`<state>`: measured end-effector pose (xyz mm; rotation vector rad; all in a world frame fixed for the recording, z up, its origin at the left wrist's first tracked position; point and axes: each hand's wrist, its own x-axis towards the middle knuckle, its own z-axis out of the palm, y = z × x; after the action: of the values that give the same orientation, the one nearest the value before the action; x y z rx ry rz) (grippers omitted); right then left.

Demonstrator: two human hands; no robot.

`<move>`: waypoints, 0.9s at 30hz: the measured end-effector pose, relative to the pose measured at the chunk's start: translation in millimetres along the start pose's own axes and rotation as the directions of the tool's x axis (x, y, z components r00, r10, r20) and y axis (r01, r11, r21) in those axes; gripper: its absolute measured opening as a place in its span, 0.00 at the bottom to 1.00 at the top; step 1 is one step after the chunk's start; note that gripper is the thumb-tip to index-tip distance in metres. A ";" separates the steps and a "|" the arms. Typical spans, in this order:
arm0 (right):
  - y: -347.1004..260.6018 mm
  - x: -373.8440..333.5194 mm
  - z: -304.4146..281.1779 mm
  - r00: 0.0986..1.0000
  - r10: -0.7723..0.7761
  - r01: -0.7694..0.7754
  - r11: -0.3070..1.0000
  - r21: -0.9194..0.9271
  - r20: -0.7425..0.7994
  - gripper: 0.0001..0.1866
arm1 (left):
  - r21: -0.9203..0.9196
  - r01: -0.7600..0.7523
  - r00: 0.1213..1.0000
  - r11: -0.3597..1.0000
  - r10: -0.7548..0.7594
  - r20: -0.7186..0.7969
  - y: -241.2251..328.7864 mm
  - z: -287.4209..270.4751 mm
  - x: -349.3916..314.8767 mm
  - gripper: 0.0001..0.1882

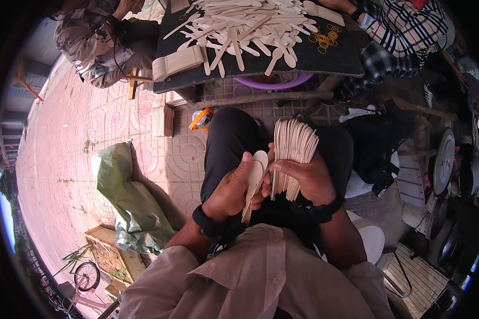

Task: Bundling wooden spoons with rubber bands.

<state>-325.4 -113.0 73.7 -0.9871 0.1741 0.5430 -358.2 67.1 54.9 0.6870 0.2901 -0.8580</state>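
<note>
Above my lap, my left hand (233, 183) is closed on a few wooden spoons (254, 175), its thumb lying along the top one near the bowl. Close beside it, my right hand (308, 178) grips a thick stack of wooden spoons (294, 141) standing on edge, bowls pointing away from me and thumb across the near side. The fingertips of my left hand come near the stack's left side; whether they touch it I cannot tell. A large loose heap of wooden spoons (250, 26) covers the dark table in front of me.
On the black table (223, 80) lie a bundle of spoons (178, 63) and yellow rubber bands (326, 40). A purple basin (274, 82) sits beneath. Two people sit at its left and right. Spoon bundles (163, 119) stand on the paving, near a green sheet (114, 170).
</note>
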 end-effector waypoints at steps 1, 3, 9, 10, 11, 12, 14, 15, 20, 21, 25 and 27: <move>3.5 1.4 -5.8 0.999 0.029 -0.026 0.994 -0.105 0.033 0.20 | 0.007 -0.031 0.997 0.999 0.032 -0.065 -2.4 7.1 0.8 0.28; 5.0 1.9 -5.7 0.996 0.068 -0.053 0.976 -0.209 0.064 0.18 | 0.003 -0.023 0.996 1.000 0.024 -0.089 -5.2 6.7 3.5 0.26; -3.6 1.9 2.4 0.997 0.000 0.028 0.929 -0.368 0.077 0.17 | 0.068 -0.096 0.987 0.993 0.104 -0.124 -12.1 3.9 7.3 0.23; -5.9 1.4 0.6 0.995 0.066 -0.035 0.942 -0.335 0.080 0.17 | -0.003 -0.105 0.989 0.994 0.104 -0.105 -12.5 3.7 7.5 0.23; -7.2 1.3 -0.6 0.988 0.130 -0.099 0.948 -0.301 0.086 0.16 | -0.073 -0.112 0.991 0.991 0.106 -0.085 -12.5 3.3 7.4 0.22; -7.0 1.3 -1.6 0.987 0.133 -0.102 0.948 -0.301 0.087 0.16 | -0.074 -0.113 0.990 0.991 0.106 -0.088 -12.2 2.9 7.2 0.22; -6.2 1.6 -2.9 0.994 0.096 -0.078 0.954 -0.290 0.049 0.16 | -0.135 -0.136 0.991 0.981 0.138 0.001 -10.9 2.3 7.2 0.23; -5.8 1.3 -3.6 0.994 0.099 -0.081 0.954 -0.290 0.047 0.16 | -0.138 -0.135 0.991 0.981 0.136 0.000 -13.2 2.5 6.9 0.23; -3.1 -0.9 -8.5 0.997 0.058 -0.032 0.895 -0.445 0.047 0.16 | 0.075 -0.263 0.962 0.962 0.267 -0.056 -17.7 9.2 4.6 0.19; -3.1 -1.1 -7.8 0.997 0.061 -0.033 0.895 -0.444 0.048 0.16 | 0.074 -0.262 0.962 0.962 0.267 -0.059 -19.0 6.7 5.0 0.19; -3.2 -1.4 -8.3 0.996 0.054 -0.010 0.872 -0.489 0.077 0.15 | 0.077 -0.248 0.968 0.966 0.243 0.067 -27.1 -8.6 10.1 0.16; -2.3 -0.1 -11.0 0.993 0.083 -0.028 0.863 -0.504 0.087 0.15 | 0.080 -0.222 0.973 0.972 0.216 0.086 -31.8 -13.7 12.5 0.17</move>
<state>-323.2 -123.1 69.4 -1.4620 -0.0416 0.7120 -374.5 54.1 24.5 0.7519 0.1040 -0.6870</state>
